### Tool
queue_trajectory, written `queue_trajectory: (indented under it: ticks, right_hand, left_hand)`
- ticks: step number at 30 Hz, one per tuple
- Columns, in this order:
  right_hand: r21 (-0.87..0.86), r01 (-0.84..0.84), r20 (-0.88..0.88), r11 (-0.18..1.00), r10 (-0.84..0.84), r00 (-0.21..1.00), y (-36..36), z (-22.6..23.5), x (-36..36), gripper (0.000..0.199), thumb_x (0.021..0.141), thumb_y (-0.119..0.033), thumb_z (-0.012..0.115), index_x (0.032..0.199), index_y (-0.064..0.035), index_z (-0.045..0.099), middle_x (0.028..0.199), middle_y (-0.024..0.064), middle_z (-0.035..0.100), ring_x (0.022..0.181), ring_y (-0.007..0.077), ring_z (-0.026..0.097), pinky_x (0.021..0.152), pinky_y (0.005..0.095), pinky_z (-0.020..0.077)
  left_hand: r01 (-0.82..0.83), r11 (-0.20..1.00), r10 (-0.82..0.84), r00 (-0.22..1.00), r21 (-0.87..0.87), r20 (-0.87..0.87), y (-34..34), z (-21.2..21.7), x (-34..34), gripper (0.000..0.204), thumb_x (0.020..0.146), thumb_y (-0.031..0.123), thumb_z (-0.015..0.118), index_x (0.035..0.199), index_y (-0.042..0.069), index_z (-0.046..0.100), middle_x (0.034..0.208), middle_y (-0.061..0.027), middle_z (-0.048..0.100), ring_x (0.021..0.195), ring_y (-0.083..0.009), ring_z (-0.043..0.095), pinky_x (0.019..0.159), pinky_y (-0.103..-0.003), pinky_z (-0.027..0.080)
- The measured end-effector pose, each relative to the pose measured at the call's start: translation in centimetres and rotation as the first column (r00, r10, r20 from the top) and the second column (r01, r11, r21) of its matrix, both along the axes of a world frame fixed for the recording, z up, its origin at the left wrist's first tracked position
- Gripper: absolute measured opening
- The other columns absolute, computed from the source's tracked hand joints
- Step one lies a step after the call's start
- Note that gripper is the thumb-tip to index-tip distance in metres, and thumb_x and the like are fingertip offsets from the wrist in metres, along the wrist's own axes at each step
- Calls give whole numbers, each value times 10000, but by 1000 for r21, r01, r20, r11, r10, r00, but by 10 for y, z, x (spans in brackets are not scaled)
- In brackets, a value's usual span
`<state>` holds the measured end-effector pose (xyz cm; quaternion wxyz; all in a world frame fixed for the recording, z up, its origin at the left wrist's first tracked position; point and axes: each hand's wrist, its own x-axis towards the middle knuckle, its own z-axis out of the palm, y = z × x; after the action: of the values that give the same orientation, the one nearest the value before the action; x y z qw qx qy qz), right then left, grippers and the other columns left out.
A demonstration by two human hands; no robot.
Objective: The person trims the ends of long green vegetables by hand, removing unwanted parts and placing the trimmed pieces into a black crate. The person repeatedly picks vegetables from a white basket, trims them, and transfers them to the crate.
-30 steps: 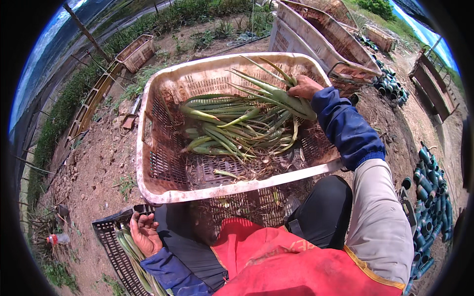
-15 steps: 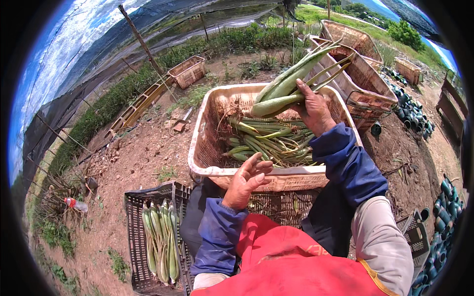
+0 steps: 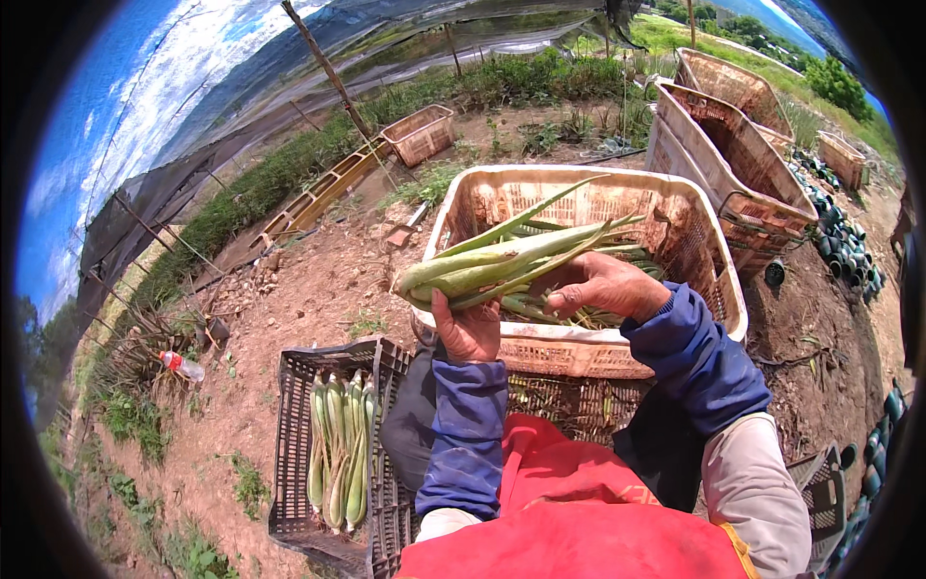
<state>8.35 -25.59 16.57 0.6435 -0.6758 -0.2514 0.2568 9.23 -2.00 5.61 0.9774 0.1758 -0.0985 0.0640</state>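
A green aloe plant (image 3: pixel 511 256) with thick pointed leaves lies tilted across the near left of the big white crate (image 3: pixel 569 333), above its rim. My left hand (image 3: pixel 468 326) grips the plant from below near its pale base, thumb up along the side. Bent fingers of my right hand (image 3: pixel 612 287) press against the underside of the leaves, with the thumb lower; part of the grip is hidden. Inside the crate lie more aloe plants (image 3: pixel 632 256), partly covered by my hands. A black crate (image 3: pixel 289 454) at lower left holds several aloe plants (image 3: pixel 340 444) laid side by side.
Stacked dirty crates (image 3: pixel 723 164) stand beyond the white crate at right. Dark pots (image 3: pixel 844 246) lie on the ground farther right. Another crate (image 3: pixel 418 135) sits at the back left, by a yellowish slotted strip (image 3: pixel 318 198). A plastic bottle (image 3: pixel 181 366) lies at far left.
The aloe plant has come down and left from above the crate, turning nearly level. My left hand, empty before, has taken its base end. My right hand has moved lower. The view has shifted slightly.
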Motion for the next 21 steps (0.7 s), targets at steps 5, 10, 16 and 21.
queue_trajectory:
  ticks: [5, 10, 16, 21]
  right_hand:
    - [13, 28, -72, 1000, -27, 997, -53, 14, -1, 383, 975, -289, 709, 1172, 39, 690, 983, 111, 731, 836, 206, 740, 757, 314, 605]
    - [412, 395, -153, 821, -365, 918, -95, 9, 21, 356, 1032, -329, 622, 1081, 16, 696, 815, 78, 724, 573, 149, 685, 479, 261, 556]
    - [307, 545, -248, 780, -487, 837, -78, -20, 42, 328, 1032, -327, 628, 1117, -14, 678, 823, 19, 701, 584, 95, 651, 489, 234, 530]
    - [117, 390, -205, 913, -362, 909, -34, -25, 39, 313, 1049, -304, 602, 1141, -18, 688, 862, 24, 705, 624, 84, 663, 554, 227, 550]
  left_hand:
    - [94, 996, -94, 995, 0, -36, 62, 8, -3, 715, 916, 602, 661, 1452, 146, 531, 1438, -184, 575, 1260, -430, 595, 986, -666, 533]
    - [36, 998, -41, 996, 55, 85, 99, 4, -7, 573, 978, 551, 587, 1358, 123, 608, 1295, -158, 676, 1221, -394, 630, 952, -637, 564]
    - [158, 986, -166, 970, 59, 175, 113, -14, -25, 597, 984, 495, 590, 1435, 104, 558, 1356, -153, 650, 1199, -331, 654, 1006, -603, 534]
    - [312, 931, -306, 950, 190, -60, 82, -4, -47, 511, 1001, 266, 632, 1437, 32, 503, 1302, -156, 658, 1165, -309, 664, 1053, -497, 520]
